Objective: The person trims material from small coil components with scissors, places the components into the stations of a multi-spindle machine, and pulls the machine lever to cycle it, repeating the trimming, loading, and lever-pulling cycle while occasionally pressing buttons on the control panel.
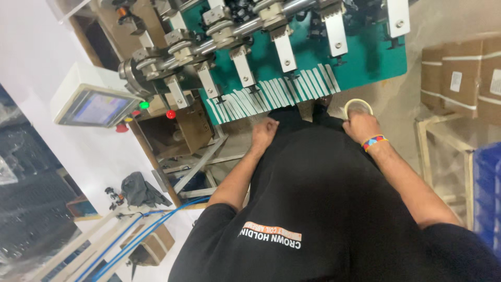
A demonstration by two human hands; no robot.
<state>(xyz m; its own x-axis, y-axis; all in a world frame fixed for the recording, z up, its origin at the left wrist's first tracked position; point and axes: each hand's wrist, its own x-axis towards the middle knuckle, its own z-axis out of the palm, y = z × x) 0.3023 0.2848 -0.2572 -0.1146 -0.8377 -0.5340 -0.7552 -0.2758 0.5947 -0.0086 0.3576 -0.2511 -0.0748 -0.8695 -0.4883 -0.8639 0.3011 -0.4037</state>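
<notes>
Green is the colour up top: a green worktop carrying a row of metal clamp fixtures strung along a steel shaft, with a fan of pale strips lined up along its near edge. Down below, the person in the black shirt stands right against that edge, both arms reaching forward. The right hand is curled around a roll of pale tape, fingers closed on its lower rim, and the roll sits just off the worktop's near edge, over the floor, close beside the last strips. A multicoloured wristband rings that wrist. The left hand is bunched into a loose fist just below the strips, near them but apart; whether anything is pinched inside it cannot be told from here. Off to the side, a white control box with a lit screen juts out, a green button and a red button just beside it. Blue hoses run along the lower frame, and brown cartons are stacked on a rack on the far side.
</notes>
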